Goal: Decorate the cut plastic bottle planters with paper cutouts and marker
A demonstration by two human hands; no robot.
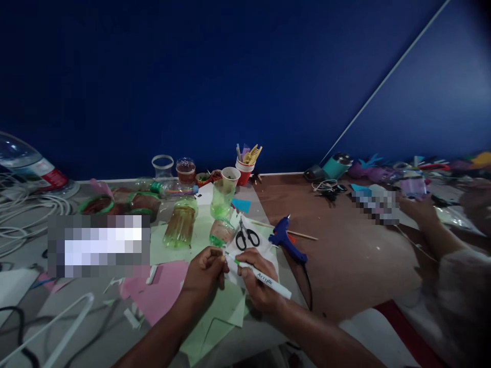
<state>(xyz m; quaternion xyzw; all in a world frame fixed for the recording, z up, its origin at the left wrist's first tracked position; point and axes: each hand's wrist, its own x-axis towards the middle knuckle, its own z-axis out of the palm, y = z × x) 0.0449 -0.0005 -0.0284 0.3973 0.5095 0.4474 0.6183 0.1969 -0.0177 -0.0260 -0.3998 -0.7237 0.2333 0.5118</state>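
In my right hand [258, 278] is a white acrylic paint marker [266, 280] with a green band, held like a pen, its tip pointing left. The fingers of my left hand [209, 268] are pinched together close to that tip; what they hold is too small to make out. Just beyond my hands lie black-handled scissors [246, 237] on white paper [266, 250]. Beside them is a cut piece of clear and green plastic bottle [221, 232]. Green paper sheets [215, 322] and a pink sheet [161, 286] lie beneath and left of my hands.
A blue glue gun [287, 239] and a wooden stick [303, 234] lie right. Cut bottles [180, 225], a white cup [230, 176] and a red cup of wooden cutlery [245, 173] stand behind. White cables [42, 209] coil left. Another person's hand [418, 212] is at far right.
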